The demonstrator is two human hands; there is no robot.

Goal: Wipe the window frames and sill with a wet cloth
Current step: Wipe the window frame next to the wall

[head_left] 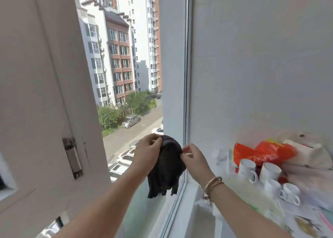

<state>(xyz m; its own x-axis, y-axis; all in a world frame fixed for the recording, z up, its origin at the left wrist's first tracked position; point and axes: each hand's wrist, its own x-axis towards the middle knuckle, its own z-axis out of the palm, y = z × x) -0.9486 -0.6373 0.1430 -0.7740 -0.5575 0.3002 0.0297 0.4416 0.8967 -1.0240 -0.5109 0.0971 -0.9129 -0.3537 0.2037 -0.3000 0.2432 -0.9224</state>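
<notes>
A dark, limp cloth [166, 167] hangs in the open window gap, above the sill [182, 218]. My left hand [146, 152] pinches its top edge on the left side. My right hand [193, 159] pinches the cloth's right edge, with a gold bracelet on that wrist. The white window frame post [173, 66] rises just behind the cloth. The opened white sash [41, 93] with a metal hinge stands at the left.
White mugs [246, 169], orange plastic bags [266, 152] and papers crowd the ledge at the right, close to my right forearm. Beyond the opening lie a street, parked cars and apartment blocks far below. A white wall fills the upper right.
</notes>
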